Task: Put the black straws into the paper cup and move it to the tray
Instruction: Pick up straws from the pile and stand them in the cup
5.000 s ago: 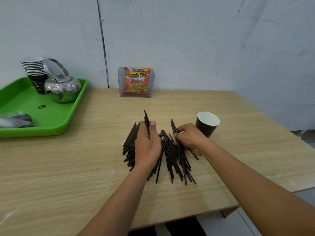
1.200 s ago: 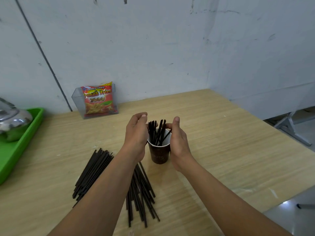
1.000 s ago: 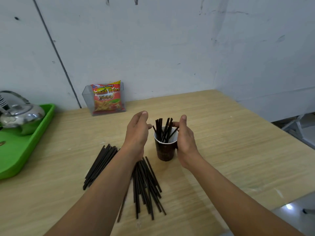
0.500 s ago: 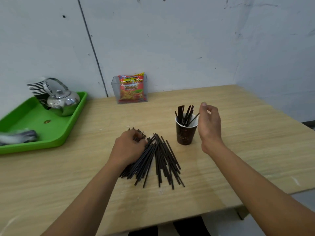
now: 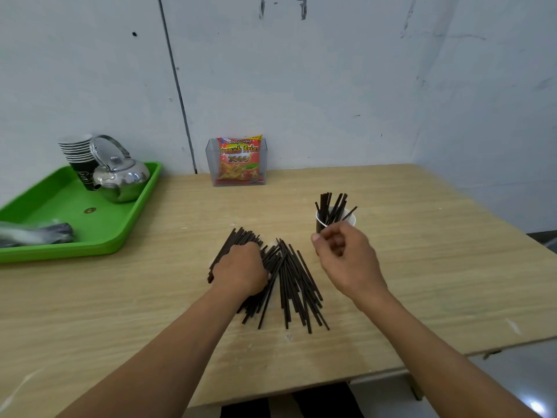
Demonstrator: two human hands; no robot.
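A loose pile of black straws (image 5: 291,282) lies fanned out on the wooden table (image 5: 437,267). My left hand (image 5: 241,271) presses down on the left half of the pile, with its fingers curled over a bunch of straws. Behind and to the right stands the dark paper cup (image 5: 350,218), upright, with several straws sticking out of it. My right hand (image 5: 343,257) hovers just in front of the cup and hides its lower part; its fingers are loosely bent and hold nothing. The green tray (image 5: 99,233) sits at the far left.
On the tray are a steel kettle (image 5: 120,176), a stack of paper cups (image 5: 77,152) and a plastic-wrapped bundle (image 5: 33,233). A clear holder with a snack bag (image 5: 239,159) stands against the back wall. The table's front edge runs close to my arms.
My right hand has come away from the cup's side and down in front of it, toward the pile. My left hand still rests on the loose straws, pushed slightly further over them.
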